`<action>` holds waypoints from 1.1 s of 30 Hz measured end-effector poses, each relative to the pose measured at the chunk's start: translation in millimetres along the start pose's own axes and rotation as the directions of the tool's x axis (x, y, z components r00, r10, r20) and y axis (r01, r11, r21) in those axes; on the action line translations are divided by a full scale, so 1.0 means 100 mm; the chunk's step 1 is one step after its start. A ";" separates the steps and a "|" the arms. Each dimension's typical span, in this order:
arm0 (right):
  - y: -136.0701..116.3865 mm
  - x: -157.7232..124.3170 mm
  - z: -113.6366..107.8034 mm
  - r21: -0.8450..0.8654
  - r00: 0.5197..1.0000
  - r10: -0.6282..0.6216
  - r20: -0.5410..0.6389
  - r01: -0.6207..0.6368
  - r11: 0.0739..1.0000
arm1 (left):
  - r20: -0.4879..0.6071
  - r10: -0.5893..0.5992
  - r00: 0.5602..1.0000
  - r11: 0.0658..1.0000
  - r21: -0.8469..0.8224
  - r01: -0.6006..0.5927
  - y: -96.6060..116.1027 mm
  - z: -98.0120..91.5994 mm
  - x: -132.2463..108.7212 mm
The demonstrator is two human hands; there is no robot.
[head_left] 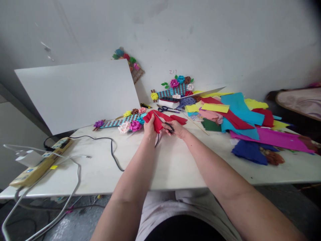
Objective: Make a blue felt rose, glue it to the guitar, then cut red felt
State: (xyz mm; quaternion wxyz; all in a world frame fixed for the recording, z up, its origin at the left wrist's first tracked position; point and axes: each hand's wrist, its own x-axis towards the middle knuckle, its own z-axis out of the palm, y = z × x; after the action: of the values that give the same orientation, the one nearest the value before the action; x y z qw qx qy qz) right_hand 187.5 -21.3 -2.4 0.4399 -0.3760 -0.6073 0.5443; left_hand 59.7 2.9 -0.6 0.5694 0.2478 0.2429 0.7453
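Observation:
Red crepe paper (pixel 157 124) is pinched in my left hand (pixel 149 128), above the middle of the table. My right hand (pixel 177 129) grips dark-handled scissors (pixel 169 127), whose blades lie against the red paper. Whether the blades are apart or closed is too small to tell. Another red paper piece (pixel 178 119) lies just behind my right hand. Close behind my left hand is a woven blue-and-brown strip (pixel 117 122) decorated with paper flowers, among them a magenta flower (pixel 135 126).
Coloured crepe paper sheets (pixel 240 112) are heaped on the right. A second pair of scissors (pixel 163 109) lies farther back. A flowered woven piece (pixel 173 91) leans on the wall beside a white board (pixel 77 97). A power strip (pixel 41 164) with cables occupies the left.

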 end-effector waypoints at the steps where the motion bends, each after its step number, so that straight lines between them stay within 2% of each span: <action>1: 0.00 0.00 0.00 0.009 1.000 0.002 0.009 -0.002 1.000 | 0.003 -0.002 1.000 1.000 0.001 0.002 0.00 0.00 0.00; 11: -0.03 -0.04 0.00 -0.004 0.995 -0.070 0.071 0.071 0.997 | 0.036 -0.023 0.999 0.999 0.037 0.021 0.00 0.00 -0.02; 20: -0.07 -0.07 0.02 -0.014 0.985 -0.015 0.174 0.017 1.000 | -0.042 0.022 0.999 0.999 0.051 -0.020 0.01 -0.03 0.03; 23: -0.09 -0.05 -0.03 -0.043 0.972 0.035 0.232 -0.026 0.999 | -0.051 0.026 0.998 0.999 0.047 -0.024 0.01 -0.05 0.06; 27: -0.15 -0.06 -0.13 -0.039 0.967 0.064 0.248 -0.056 0.998 | -0.023 0.028 0.999 0.998 0.057 -0.027 0.02 -0.05 0.06; 33: -0.32 -0.19 -0.25 -0.096 0.942 0.095 0.321 -0.067 0.993 | -0.016 0.049 0.999 0.996 0.079 -0.048 0.05 -0.05 0.05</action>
State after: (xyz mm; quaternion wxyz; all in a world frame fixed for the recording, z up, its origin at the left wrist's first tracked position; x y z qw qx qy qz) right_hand 218.5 -34.9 28.0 0.2947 -0.3239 -0.6777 0.5907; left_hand 51.9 6.2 -0.8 0.5387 0.2692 0.2710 0.7510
